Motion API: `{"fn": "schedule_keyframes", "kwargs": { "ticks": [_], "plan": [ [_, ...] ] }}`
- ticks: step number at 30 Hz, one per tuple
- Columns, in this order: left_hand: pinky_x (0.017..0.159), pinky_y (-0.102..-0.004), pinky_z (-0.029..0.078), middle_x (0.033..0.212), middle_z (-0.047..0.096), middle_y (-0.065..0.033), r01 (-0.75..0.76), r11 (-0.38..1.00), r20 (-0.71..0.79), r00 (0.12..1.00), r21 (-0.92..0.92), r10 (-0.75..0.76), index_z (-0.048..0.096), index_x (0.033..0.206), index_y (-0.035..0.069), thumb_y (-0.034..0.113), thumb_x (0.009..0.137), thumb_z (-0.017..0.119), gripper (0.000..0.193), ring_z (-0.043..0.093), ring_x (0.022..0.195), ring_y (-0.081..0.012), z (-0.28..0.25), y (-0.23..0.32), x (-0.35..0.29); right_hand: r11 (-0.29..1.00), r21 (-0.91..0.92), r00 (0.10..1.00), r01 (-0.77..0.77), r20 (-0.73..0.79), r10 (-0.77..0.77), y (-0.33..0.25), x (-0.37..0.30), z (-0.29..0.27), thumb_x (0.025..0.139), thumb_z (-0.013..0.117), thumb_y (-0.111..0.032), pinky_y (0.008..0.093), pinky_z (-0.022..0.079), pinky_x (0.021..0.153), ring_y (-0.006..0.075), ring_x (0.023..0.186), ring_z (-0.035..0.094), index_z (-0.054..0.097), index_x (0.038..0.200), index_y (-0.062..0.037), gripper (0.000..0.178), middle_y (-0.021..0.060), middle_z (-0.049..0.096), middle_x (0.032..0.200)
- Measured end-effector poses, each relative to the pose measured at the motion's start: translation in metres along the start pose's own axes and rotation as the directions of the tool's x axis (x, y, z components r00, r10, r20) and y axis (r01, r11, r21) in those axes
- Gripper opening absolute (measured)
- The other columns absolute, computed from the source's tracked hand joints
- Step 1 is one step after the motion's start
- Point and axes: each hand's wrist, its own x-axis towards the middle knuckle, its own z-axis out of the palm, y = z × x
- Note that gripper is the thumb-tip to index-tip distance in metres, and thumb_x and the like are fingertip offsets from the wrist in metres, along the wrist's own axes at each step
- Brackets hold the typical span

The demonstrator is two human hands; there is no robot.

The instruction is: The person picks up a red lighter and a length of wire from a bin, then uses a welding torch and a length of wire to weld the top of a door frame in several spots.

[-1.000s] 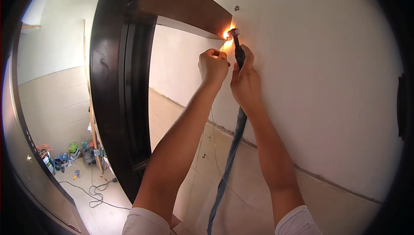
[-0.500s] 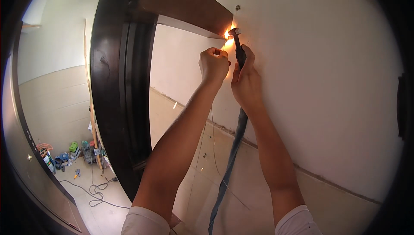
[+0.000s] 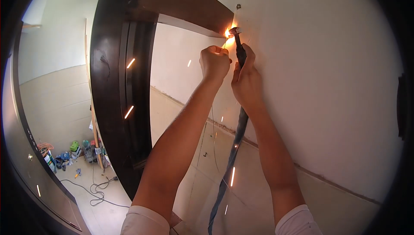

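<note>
The forearms [image 3: 172, 131] extend upward from the lower edge. The right hand [image 3: 246, 82] is closed around the black handle of a torch [image 3: 240, 53]; its grey-blue hose [image 3: 242, 123] hangs below. The left hand [image 3: 215, 64] pinches a thin wire [image 3: 226, 43] between thumb and fingers, just beside the torch (the wire's tip is lost in the glare). The torch head is at the glow [image 3: 228, 33], where the end of the dark brown beam [image 3: 185, 4] meets the wall [image 3: 315, 84].

Change: both hands hold nearly the same position as half a second ago. Sparks [image 3: 233, 176], few and small then, now show as several long streaks. Judgement: the hot joint is throwing off material, so the work calls for a steady hold.

Clearance: the beam's lower edge stands close above the left hand, and the wall limits forward travel. Room is open to the right and below. Farther left, beyond the dark upright [image 3: 108, 92], a cord [image 3: 99, 198] and assorted tools [image 3: 75, 148] lie on the floor.
</note>
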Motion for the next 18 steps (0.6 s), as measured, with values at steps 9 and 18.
{"fn": "schedule_keyframes", "kwargs": {
  "ticks": [9, 18],
  "plan": [
    [0.066, -0.0369, 0.057, 0.076, 0.077, -0.0156, -0.031, 0.999, -0.125, 0.992, 0.011, 0.032, 0.069, 0.089, -0.003, 0.014, 0.095, 0.064, 0.019, 0.072, 0.066, -0.0215, 0.0, -0.01, 0.006, 0.995, -0.058, 0.991, -0.076, 0.102, 0.082, 0.003, -0.001, 0.002, 0.103, 0.058, -0.003, 0.0511, 0.056, 0.061, 0.0452, 0.074, 0.072, 0.034, 0.153, -0.0062, 0.056, 0.0285, 0.072, 0.099],
    [0.059, -0.0322, 0.052, 0.074, 0.076, -0.013, -0.025, 0.995, 0.022, 0.999, 0.1, 0.023, 0.071, 0.1, -0.003, 0.017, 0.1, 0.065, 0.021, 0.069, 0.063, -0.0166, -0.036, -0.028, -0.078, 0.993, 0.113, 0.997, -0.032, -0.064, 0.04, 0.008, -0.011, -0.004, 0.107, 0.055, -0.004, 0.0501, 0.052, 0.059, 0.0455, 0.069, 0.068, 0.028, 0.156, -0.0044, 0.056, 0.0252, 0.068, 0.09]
  ]
}}
